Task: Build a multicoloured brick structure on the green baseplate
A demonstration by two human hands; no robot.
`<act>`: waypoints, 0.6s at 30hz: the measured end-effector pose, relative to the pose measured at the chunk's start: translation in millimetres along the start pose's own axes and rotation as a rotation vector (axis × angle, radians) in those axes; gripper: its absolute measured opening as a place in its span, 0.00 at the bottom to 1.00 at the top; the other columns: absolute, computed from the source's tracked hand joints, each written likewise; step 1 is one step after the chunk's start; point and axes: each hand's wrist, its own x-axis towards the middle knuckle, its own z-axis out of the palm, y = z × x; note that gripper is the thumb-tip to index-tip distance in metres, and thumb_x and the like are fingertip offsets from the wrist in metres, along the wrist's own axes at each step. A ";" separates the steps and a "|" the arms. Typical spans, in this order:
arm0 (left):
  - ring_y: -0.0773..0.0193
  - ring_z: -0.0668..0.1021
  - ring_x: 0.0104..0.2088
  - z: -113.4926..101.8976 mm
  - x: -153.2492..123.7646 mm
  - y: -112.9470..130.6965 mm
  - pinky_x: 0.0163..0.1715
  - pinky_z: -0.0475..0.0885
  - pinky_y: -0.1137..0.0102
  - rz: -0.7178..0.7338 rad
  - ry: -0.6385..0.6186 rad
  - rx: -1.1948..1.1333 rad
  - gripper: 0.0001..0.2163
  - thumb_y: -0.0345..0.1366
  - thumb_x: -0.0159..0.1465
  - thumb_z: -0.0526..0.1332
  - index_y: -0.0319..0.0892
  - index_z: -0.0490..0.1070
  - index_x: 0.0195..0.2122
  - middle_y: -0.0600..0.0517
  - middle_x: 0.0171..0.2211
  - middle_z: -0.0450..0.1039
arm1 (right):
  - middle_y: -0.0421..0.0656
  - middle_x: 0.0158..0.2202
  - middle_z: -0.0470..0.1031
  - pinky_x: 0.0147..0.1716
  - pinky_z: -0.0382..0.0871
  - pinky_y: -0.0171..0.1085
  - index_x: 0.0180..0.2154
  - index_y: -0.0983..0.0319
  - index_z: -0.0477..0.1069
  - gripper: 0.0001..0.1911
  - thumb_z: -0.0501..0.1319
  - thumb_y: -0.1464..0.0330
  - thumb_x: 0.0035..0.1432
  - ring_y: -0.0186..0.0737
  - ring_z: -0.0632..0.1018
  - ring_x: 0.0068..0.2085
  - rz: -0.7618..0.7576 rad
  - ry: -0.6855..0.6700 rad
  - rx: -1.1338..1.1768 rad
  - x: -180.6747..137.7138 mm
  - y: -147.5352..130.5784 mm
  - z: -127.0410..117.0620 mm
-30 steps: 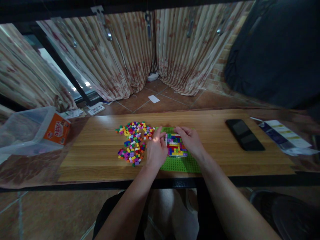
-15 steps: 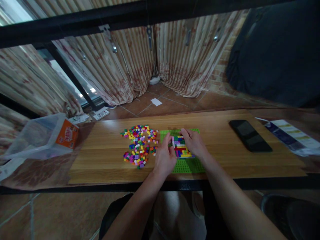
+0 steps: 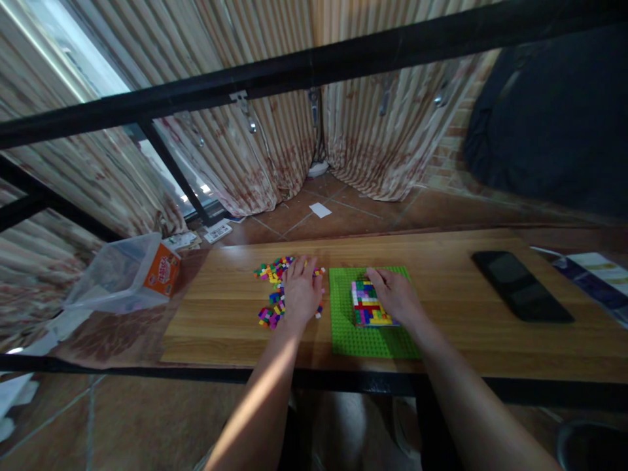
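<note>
Head view: one joined brick block [image 3: 366, 305] on green baseplate [image 3: 367, 343], right hand [image 3: 396, 296] over its three-o'clock side, grip indiscernible; loose bricks [image 3: 275, 298], at nine o'clock beneath spread left hand [image 3: 301, 291], remain unjoined.

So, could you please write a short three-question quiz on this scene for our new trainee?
1. Which hand is over the loose bricks?
2. True or false: the phone lies to the right of the green baseplate.
3. Which is nearest the right hand? a) the clear box; b) the joined bricks; c) the phone.

Key: 1. The left hand; 2. True; 3. b.
</note>
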 end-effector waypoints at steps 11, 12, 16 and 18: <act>0.57 0.71 0.56 17.6 5.3 4.5 0.64 0.50 0.50 0.026 -0.175 0.090 0.11 0.35 0.67 0.53 0.49 0.76 0.42 0.52 0.49 0.77 | 0.50 0.36 0.81 0.35 0.64 0.37 0.38 0.63 0.78 0.26 0.46 0.55 0.65 0.47 0.79 0.37 0.038 -0.065 -0.020 1.0 3.5 -1.9; 0.57 0.72 0.54 14.6 4.3 2.5 0.64 0.51 0.51 0.031 -0.181 0.098 0.11 0.33 0.67 0.53 0.48 0.77 0.40 0.53 0.47 0.78 | 0.50 0.36 0.81 0.35 0.64 0.37 0.38 0.63 0.78 0.26 0.46 0.55 0.65 0.47 0.79 0.37 0.038 -0.072 -0.023 1.2 3.5 -2.1; 0.56 0.74 0.50 -0.2 -3.3 -5.5 0.61 0.53 0.52 0.032 -0.208 0.139 0.10 0.31 0.65 0.54 0.46 0.76 0.34 0.50 0.42 0.79 | 0.50 0.33 0.80 0.33 0.63 0.37 0.38 0.64 0.78 0.26 0.46 0.55 0.65 0.47 0.78 0.35 0.024 -0.070 -0.039 1.5 3.3 -1.7; 0.55 0.74 0.49 -8.1 -8.2 -9.5 0.60 0.55 0.52 0.029 -0.208 0.157 0.11 0.31 0.65 0.54 0.45 0.76 0.32 0.49 0.41 0.79 | 0.50 0.32 0.80 0.33 0.63 0.37 0.37 0.64 0.78 0.26 0.46 0.56 0.65 0.46 0.78 0.35 0.018 -0.060 -0.041 1.2 3.0 -1.1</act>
